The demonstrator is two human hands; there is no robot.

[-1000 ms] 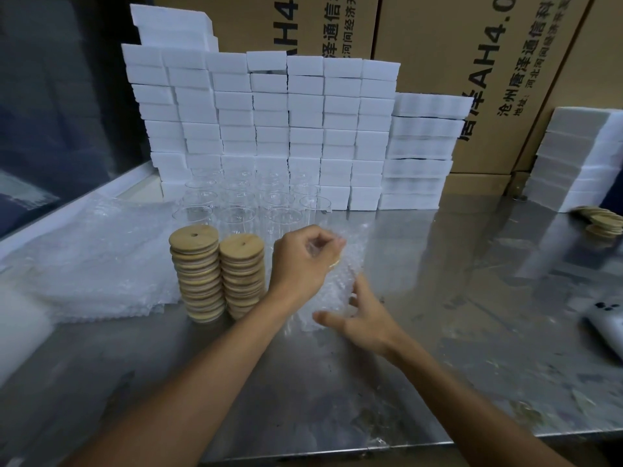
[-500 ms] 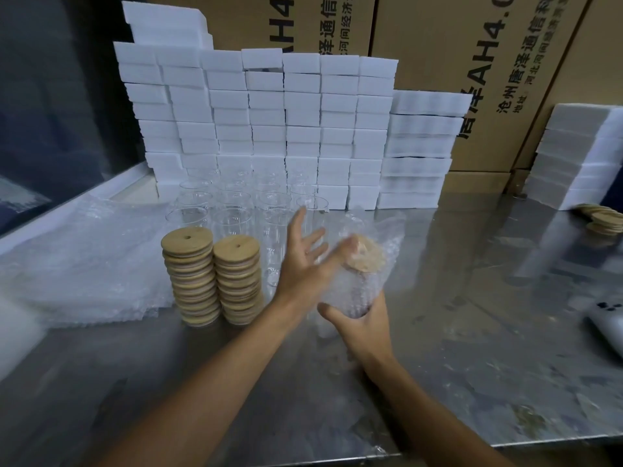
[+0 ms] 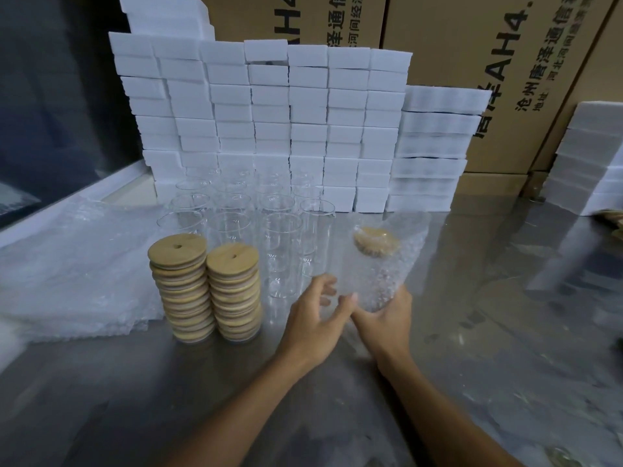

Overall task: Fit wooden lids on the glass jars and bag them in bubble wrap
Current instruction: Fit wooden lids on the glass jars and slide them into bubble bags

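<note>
A glass jar with a wooden lid [image 3: 376,243] sits inside a bubble wrap bag [image 3: 387,274], tilted to the right above the metal table [image 3: 472,332]. My right hand [image 3: 384,320] grips the bag's lower end from below. Just left of the bag's base, my left hand [image 3: 312,316] has loosely spread fingers and holds nothing. Two stacks of wooden lids [image 3: 183,284] [image 3: 236,293] stand to the left. Behind them are several empty glass jars [image 3: 232,214].
A pile of flat bubble wrap bags [image 3: 67,271] lies at the left. A wall of white boxes [image 3: 269,112] rises behind the jars, with cardboard cartons [image 3: 505,62] beyond. More white blocks [image 3: 593,163] and a few lids [image 3: 615,219] are at the far right.
The bagged jar has come up off the table and tipped to the right in my right hand. My left hand left its top and dropped beside its base.
</note>
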